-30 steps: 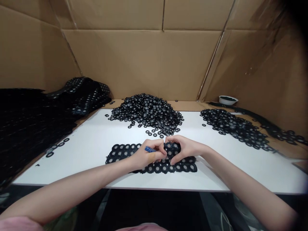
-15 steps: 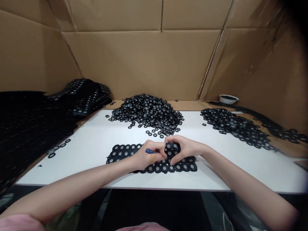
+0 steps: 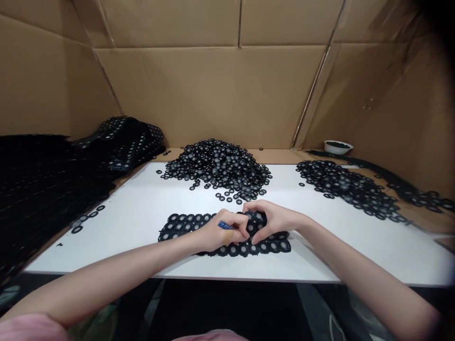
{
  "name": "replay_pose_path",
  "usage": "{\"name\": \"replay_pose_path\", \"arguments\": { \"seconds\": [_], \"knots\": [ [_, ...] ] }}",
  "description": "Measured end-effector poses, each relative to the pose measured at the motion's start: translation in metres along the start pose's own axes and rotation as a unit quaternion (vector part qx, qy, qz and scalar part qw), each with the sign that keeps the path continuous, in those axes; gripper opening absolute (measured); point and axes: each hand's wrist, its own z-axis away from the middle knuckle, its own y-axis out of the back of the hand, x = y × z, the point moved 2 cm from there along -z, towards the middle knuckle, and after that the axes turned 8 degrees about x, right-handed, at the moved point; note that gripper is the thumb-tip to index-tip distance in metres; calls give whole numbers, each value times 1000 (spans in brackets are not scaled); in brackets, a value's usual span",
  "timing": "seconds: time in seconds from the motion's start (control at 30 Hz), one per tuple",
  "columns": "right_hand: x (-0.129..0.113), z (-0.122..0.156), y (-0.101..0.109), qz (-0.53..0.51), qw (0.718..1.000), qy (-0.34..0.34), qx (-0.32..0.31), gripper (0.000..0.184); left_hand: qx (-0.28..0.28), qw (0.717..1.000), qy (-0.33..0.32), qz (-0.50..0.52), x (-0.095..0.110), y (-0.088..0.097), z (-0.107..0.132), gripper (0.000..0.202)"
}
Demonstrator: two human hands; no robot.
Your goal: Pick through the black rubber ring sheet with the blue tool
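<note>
A black sheet of joined rings [image 3: 188,227] with pale round centres lies on the white table [image 3: 117,246] in front of me. My left hand [image 3: 227,229] is closed over the middle of the sheet. A slim blue tool handle [image 3: 225,226] shows between its fingers; the tool's tip is hidden. To its right, my right hand [image 3: 265,220] curves thumb and fingers around part of the sheet and grips it. The two hands nearly touch at the fingertips, which hide the spot between them.
Behind the sheet rises a heap of loose black rings [image 3: 216,163]. A second ring pile [image 3: 348,187] spreads at the right, below a white bowl [image 3: 337,147]. Dark stacked sheets [image 3: 42,189] and a folded one [image 3: 124,142] fill the left. Cardboard walls [image 3: 206,94] surround the table.
My left hand has shifted slightly right and down, its fingers curled closer to the sheet. My right hand holds almost the same position.
</note>
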Motion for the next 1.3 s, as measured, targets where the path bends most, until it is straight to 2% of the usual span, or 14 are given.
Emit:
{"name": "replay_pose_path", "arguments": {
  "seconds": [0.13, 0.33, 0.47, 0.57, 0.67, 0.73, 0.83, 1.0, 1.3],
  "knots": [
    [-2, 2, 1, 20, 1000, -7, 5, 43, 17, 999, -38, -14, 2, 0, 1, 11],
    [-7, 5, 2, 48, 998, -30, 8, 61, 38, 995, -91, -33, 6, 1, 4, 15],
    [-9, 7, 1, 45, 998, -37, 9, 62, 46, 991, -113, -50, 9, 0, 6, 16],
    [-11, 8, -1, 47, 998, -50, 5, 60, 58, 994, -94, -7, 9, 2, 7, 14],
    [-12, 8, -1, 41, 997, -57, 6, 62, 71, 991, -34, 112, 7, 4, 8, 12],
    [-12, 8, -1, 25, 998, -59, 2, 59, 58, 987, 1, 151, 7, 1, 10, 12],
    [-13, 9, -2, 8, 998, -55, -2, 56, 41, 992, 8, 116, 9, -5, 12, 12],
    [-11, 9, -3, 15, 999, -43, -1, 57, 58, 996, -4, 69, 7, -7, 13, 12],
    [-9, 9, -2, 46, 998, -40, 16, 65, 37, 995, -90, -13, 12, -8, 17, 16]
  ]
}}
